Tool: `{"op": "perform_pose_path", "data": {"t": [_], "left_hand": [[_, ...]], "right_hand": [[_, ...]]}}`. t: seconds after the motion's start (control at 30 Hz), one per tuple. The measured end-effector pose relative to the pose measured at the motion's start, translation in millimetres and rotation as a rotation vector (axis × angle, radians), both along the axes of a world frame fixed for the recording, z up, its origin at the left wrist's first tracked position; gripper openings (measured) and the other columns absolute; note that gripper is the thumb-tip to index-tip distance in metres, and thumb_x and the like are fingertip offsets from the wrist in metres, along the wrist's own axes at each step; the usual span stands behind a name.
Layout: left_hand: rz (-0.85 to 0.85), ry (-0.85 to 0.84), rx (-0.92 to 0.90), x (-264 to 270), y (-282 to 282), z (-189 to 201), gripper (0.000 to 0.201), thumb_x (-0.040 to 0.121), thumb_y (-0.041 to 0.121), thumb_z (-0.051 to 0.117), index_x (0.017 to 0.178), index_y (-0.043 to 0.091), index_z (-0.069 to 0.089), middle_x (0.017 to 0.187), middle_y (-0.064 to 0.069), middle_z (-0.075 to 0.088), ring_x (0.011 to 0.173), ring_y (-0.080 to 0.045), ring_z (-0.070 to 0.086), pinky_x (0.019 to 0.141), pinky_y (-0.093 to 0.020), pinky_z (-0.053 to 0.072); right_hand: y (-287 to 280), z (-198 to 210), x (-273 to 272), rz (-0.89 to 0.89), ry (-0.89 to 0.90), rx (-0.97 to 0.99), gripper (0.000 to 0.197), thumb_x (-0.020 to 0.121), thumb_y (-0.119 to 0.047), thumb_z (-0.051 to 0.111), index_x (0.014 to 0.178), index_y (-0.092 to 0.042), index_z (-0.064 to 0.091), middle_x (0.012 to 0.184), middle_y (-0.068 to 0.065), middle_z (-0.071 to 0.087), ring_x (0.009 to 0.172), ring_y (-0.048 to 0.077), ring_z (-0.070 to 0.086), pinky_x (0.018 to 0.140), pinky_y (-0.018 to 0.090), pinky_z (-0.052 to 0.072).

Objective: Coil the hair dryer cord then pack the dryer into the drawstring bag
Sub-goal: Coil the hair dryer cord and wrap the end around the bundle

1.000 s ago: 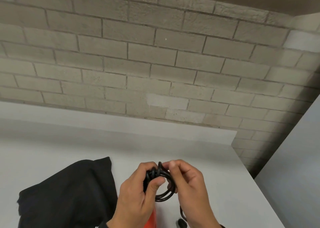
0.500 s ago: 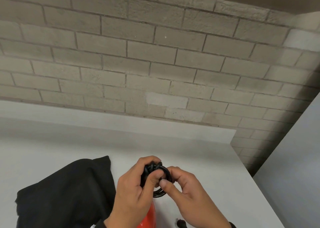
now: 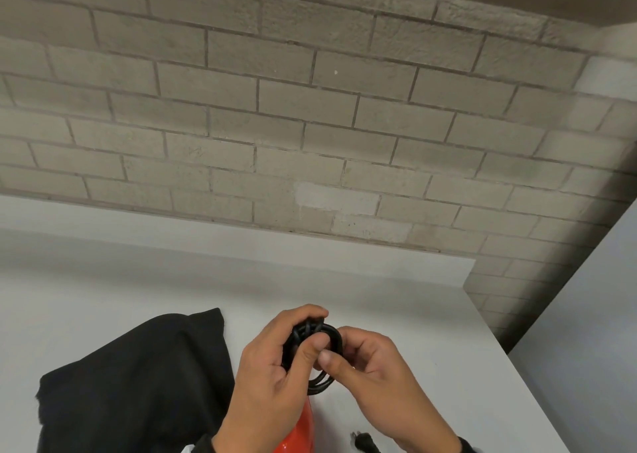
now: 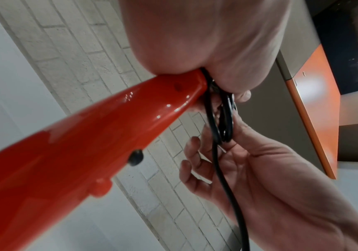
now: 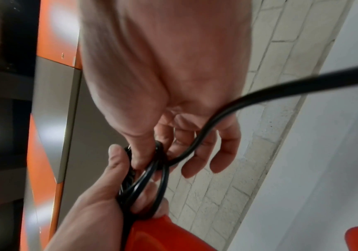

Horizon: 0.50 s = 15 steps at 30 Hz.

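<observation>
Both hands work close to the near edge of a white table, whose right edge runs diagonally just beside the right hand, while bare tabletop stretches ahead to the brick wall and a black bag lies crumpled just left of the left hand. The left hand grips a tight black coil of cord, fingers curled round its top and thumb pressed across its front; the right hand pinches the coil's right side between thumb and forefinger, its other fingers loosely bent. The coil is several glossy loops held above the table, between the two hands. Under the left palm sits the dryer, glossy red-orange, its handle end meeting the coil; a small black button and a red knob show on its side in the left wrist view. One free length of cord leaves the coil and passes across the right palm, and a dark plug rests on the table at the near edge, below the right hand. The wall is pale grey brick with a lighter patched block near its foot. To the right a grey panel rises beside the table. The wrist views show an orange-edged cabinet with dark shelving behind the hands.
</observation>
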<state>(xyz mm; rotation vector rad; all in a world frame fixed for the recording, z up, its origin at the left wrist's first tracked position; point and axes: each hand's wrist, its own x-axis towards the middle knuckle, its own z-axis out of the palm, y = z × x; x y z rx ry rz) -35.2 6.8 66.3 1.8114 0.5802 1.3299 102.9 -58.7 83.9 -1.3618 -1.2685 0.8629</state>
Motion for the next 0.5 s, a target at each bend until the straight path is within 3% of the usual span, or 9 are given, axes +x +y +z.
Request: {"op": "perform_pose_path", "data": {"t": [0.1, 0.17, 0.23, 0.33, 0.43, 0.5], "left_hand": [[0.056, 0.044, 0.006, 3.3, 0.8, -2.0, 0.021, 0.084, 0.045, 0.053, 0.102, 0.04, 0.061, 0.097, 0.015, 0.065, 0.092, -0.01, 0.064, 0.074, -0.009, 0.045], [0.094, 0.064, 0.005, 5.6, 1.6, -3.0, 0.021, 0.083, 0.049, 0.05, 0.102, 0.042, 0.057, 0.1, 0.016, 0.063, 0.092, -0.008, 0.063, 0.072, -0.01, 0.046], [0.122, 0.068, 0.006, 7.7, 1.6, -3.5, 0.02, 0.083, 0.053, 0.048, 0.1, 0.044, 0.054, 0.1, 0.017, 0.063, 0.087, -0.008, 0.064, 0.069, -0.015, 0.05], [0.145, 0.075, 0.014, 8.5, 0.6, -5.5, 0.02, 0.082, 0.055, 0.047, 0.1, 0.047, 0.053, 0.096, 0.017, 0.064, 0.079, -0.009, 0.065, 0.065, -0.025, 0.054], [0.169, 0.072, 0.029, 7.2, 0.7, -6.5, 0.021, 0.082, 0.054, 0.048, 0.1, 0.046, 0.053, 0.1, 0.021, 0.062, 0.086, -0.005, 0.064, 0.065, -0.018, 0.051], [0.175, 0.065, 0.022, 7.0, 0.6, -6.5, 0.021, 0.081, 0.054, 0.048, 0.101, 0.046, 0.053, 0.101, 0.023, 0.062, 0.087, -0.003, 0.063, 0.065, -0.015, 0.05]], "right_hand": [[0.4, -9.4, -9.3, -0.214, -0.046, 0.089, 0.026, 0.077, -0.028, 0.078, 0.095, -0.034, 0.061, 0.076, -0.005, 0.071, 0.08, 0.007, 0.066, 0.086, 0.03, 0.049], [1.4, -17.4, -21.4, -0.429, -0.19, 0.214, 0.034, 0.071, -0.035, 0.079, 0.092, -0.037, 0.053, 0.088, -0.013, 0.067, 0.089, 0.006, 0.06, 0.081, 0.02, 0.046], [2.7, -25.2, -29.4, -0.584, -0.41, 0.485, 0.027, 0.071, -0.031, 0.075, 0.087, -0.032, 0.052, 0.093, -0.011, 0.06, 0.09, 0.008, 0.057, 0.077, 0.015, 0.044], [7.2, -36.2, -34.9, -0.604, -0.682, 0.752, 0.017, 0.08, -0.011, 0.069, 0.079, -0.019, 0.054, 0.08, -0.007, 0.059, 0.075, 0.015, 0.054, 0.064, 0.023, 0.046], [6.6, -33.9, -40.4, -0.588, -0.738, 0.658, 0.012, 0.083, -0.014, 0.062, 0.084, -0.023, 0.054, 0.087, -0.019, 0.051, 0.072, 0.012, 0.05, 0.06, 0.017, 0.042], [4.5, -32.2, -45.1, -0.596, -0.73, 0.533, 0.011, 0.082, -0.021, 0.057, 0.086, -0.029, 0.053, 0.089, -0.021, 0.046, 0.073, 0.008, 0.049, 0.059, 0.017, 0.041]]}}
